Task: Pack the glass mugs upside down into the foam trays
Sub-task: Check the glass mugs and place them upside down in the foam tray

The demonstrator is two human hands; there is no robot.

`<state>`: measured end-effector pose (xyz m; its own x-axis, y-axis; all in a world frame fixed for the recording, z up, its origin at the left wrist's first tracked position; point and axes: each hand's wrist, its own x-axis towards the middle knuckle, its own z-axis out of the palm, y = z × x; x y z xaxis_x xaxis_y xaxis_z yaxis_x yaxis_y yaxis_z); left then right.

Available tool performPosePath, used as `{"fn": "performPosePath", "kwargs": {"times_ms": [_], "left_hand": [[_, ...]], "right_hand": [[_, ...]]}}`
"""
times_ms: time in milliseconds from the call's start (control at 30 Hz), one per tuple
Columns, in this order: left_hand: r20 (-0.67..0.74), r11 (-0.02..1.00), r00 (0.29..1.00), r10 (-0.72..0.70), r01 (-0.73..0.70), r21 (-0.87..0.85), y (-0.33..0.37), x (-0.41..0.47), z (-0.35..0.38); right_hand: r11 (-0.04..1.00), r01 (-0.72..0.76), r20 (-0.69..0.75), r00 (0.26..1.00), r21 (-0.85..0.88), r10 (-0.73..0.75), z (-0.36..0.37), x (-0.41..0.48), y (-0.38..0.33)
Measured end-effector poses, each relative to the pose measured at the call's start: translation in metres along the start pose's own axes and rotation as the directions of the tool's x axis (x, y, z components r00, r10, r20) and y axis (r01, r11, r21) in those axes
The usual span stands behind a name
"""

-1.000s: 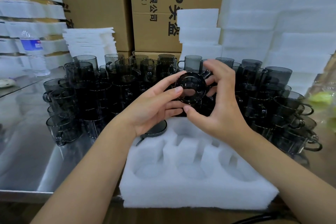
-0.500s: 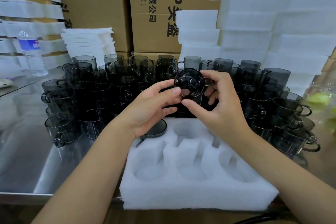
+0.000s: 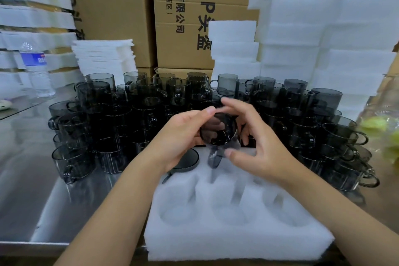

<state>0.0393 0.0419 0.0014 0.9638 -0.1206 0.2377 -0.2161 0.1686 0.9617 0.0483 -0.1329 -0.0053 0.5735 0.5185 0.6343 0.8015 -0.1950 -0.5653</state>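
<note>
- Glass mugs (image 3: pixel 97 97), smoky grey and upright, crowd the metal table (image 3: pixel 32 190) behind and on both sides of the work spot, and some are stacked.
- The foam tray (image 3: pixel 216 239) lies at the near edge, just in front of that crowd. Its three front pockets are empty, and the hands partly hide the back row.
- The left hand (image 3: pixel 179 136) grips the held mug (image 3: pixel 218 129) from the left, with the thumb over the top edge and the fingers showing through the glass behind.
- The right hand (image 3: pixel 259 149) curls round the same mug, with the fingers arched over the top and the thumb underneath. Neither hand is open.
- That mug hangs above the back of the tray, tipped on its side with a round end towards the camera. I cannot tell whether that end is the mouth or the base.
- A seated mug (image 3: pixel 187 161) already sits base up in the back-left pocket.
- The handle (image 3: pixel 213 157) of the held mug points down. To do this step well, I would turn the mouth fully downward, line the handle up with the pocket's slot, and lower the mug straight down without forcing the foam.
</note>
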Motion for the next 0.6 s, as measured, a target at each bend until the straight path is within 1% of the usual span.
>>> {"fn": "performPosePath", "kwargs": {"times_ms": [67,167,233,333,433,500,600], "left_hand": [[-0.012,1.0,1.0,0.008,-0.008,-0.002,0.0,-0.002,0.002],[-0.128,0.999,0.991,0.026,-0.023,0.031,-0.001,-0.002,0.001],[-0.183,0.998,0.982,0.056,-0.052,0.027,-0.001,-0.004,-0.004],[-0.166,0.992,0.98,0.113,-0.102,0.078,-0.003,-0.008,-0.008],[-0.141,0.97,0.972,0.186,-0.159,0.186,-0.005,-0.012,-0.008],[-0.12,0.952,0.968,0.221,-0.187,0.244,-0.005,-0.015,-0.007],[-0.081,0.93,0.962,0.26,-0.227,0.29,-0.006,-0.022,-0.007]], "right_hand": [[1.0,-0.015,0.023,1.0,0.003,0.015,-0.001,0.0,-0.001],[0.993,-0.117,0.008,0.993,-0.012,0.117,-0.004,-0.001,-0.001],[0.986,-0.165,0.031,0.986,-0.035,0.166,-0.007,-0.001,-0.002],[0.977,-0.202,0.126,0.97,-0.07,0.209,-0.008,-0.001,-0.004],[0.975,-0.211,0.247,0.943,-0.073,0.223,-0.007,-0.001,-0.003],[0.971,-0.226,0.27,0.933,-0.083,0.24,-0.008,-0.001,-0.002],[0.962,-0.267,0.28,0.921,-0.054,0.272,-0.01,-0.001,-0.002]]}}
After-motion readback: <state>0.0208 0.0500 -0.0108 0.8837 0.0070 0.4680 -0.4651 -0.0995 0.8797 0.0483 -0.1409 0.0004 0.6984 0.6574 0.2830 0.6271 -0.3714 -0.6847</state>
